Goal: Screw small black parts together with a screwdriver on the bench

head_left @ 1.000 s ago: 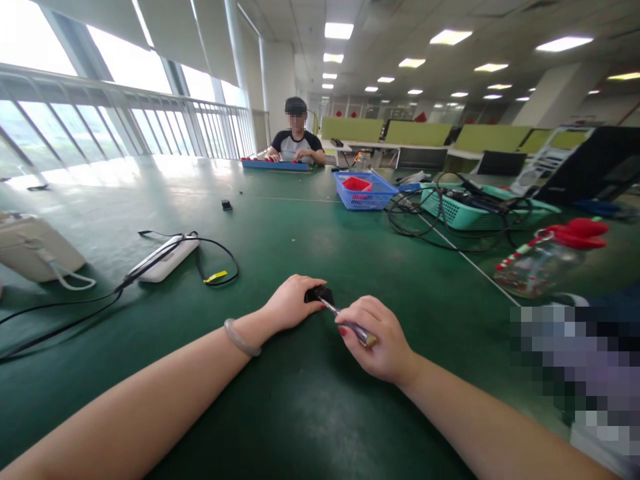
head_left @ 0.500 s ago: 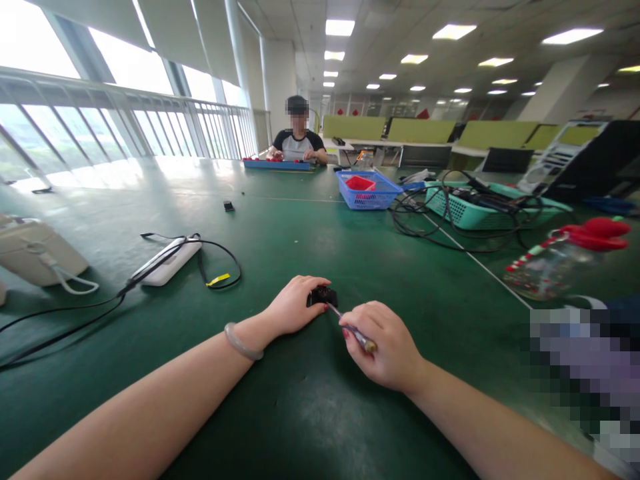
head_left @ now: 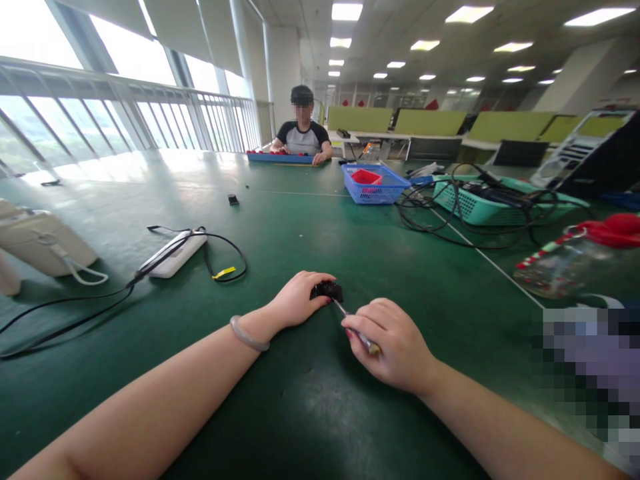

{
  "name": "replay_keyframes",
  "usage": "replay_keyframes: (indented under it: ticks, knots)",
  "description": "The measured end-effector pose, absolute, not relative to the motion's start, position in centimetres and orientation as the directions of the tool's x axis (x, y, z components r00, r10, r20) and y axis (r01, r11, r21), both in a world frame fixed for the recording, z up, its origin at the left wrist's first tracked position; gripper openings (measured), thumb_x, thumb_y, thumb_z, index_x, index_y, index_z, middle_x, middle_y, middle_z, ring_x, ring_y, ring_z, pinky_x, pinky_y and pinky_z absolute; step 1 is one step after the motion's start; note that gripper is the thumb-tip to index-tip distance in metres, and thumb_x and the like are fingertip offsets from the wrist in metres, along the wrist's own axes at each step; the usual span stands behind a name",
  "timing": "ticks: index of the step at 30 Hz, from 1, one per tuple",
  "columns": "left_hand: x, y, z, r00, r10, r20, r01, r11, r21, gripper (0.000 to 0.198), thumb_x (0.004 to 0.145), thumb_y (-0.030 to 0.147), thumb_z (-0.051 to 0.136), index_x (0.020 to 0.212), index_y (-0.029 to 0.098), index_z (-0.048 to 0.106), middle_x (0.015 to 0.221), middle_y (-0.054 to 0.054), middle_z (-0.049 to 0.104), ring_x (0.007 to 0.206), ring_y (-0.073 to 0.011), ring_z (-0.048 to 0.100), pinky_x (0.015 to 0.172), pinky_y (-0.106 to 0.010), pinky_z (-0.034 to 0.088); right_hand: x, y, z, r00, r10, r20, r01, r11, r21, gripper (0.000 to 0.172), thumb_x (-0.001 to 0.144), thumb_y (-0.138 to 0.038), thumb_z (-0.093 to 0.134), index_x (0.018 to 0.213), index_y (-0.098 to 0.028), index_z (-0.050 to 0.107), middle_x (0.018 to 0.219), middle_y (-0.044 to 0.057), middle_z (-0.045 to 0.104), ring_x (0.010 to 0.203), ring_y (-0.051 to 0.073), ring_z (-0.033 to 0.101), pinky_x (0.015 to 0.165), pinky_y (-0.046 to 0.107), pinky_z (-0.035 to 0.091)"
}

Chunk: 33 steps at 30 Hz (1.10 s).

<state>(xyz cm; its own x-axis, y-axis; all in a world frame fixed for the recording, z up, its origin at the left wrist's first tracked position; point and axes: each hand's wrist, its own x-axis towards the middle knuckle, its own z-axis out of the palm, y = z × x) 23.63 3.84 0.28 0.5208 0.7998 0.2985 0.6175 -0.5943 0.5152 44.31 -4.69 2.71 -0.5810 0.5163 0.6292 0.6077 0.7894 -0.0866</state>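
Observation:
On the green table (head_left: pixel 280 253), my left hand (head_left: pixel 301 298) is closed around the left end of a small black part (head_left: pixel 330 291); its exact kind is too small to make out. The thumb lies along the near side and the fingers reach over the far side. My right hand (head_left: pixel 393 343) grips a screwdriver (head_left: pixel 370 345), whose slim metal shaft points up and left. The shaft's tip meets the near side of the black part, beside my left thumb. A grey bangle circles my left wrist.
A white power bank (head_left: pixel 177 255) with black cables lies left, near a cream case (head_left: pixel 50 243). Farther off are a small black piece (head_left: pixel 233 199), a blue basket (head_left: pixel 375 190) and a green basket (head_left: pixel 475 208) of cables. A jar (head_left: pixel 555 270) stands right. Another person (head_left: pixel 303 137) sits opposite.
The view has shifted slightly, moving the scene a little to the right and up. Both hands keep their grips, and the screwdriver still touches the black part.

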Motion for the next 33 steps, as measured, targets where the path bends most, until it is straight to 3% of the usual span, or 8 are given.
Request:
replay_keyframes:
  ticks: [15, 33]
  knots:
    - [23.38, 4.0, 0.17, 0.517, 0.807, 0.286, 0.611, -0.582, 0.537, 0.042, 0.08, 0.026, 0.065, 0.122, 0.024, 0.059, 0.119, -0.003, 0.066, 0.109, -0.0213, 0.058, 0.1, -0.037, 0.044, 43.97, -5.15, 3.26, -0.676, 0.478, 0.56, 0.605, 0.794, 0.053, 0.017, 0.082, -0.015, 0.054, 0.094, -0.018, 0.065, 0.082, 0.005, 0.064, 0.075, 0.018, 0.057, 0.082, 0.04, 0.044]
    - [23.3, 4.01, 0.15, 0.521, 0.806, 0.282, 0.596, -0.58, 0.556, 0.042, 0.08, 0.025, 0.064, 0.122, 0.024, 0.059, 0.12, -0.003, 0.066, 0.111, -0.0211, 0.058, 0.101, -0.037, 0.043, 44.11, -5.27, 3.09, -0.686, 0.494, 0.534, 0.606, 0.794, 0.044, 0.017, 0.082, -0.015, 0.053, 0.093, -0.018, 0.065, 0.084, 0.006, 0.063, 0.077, 0.018, 0.057, 0.088, 0.042, 0.041]
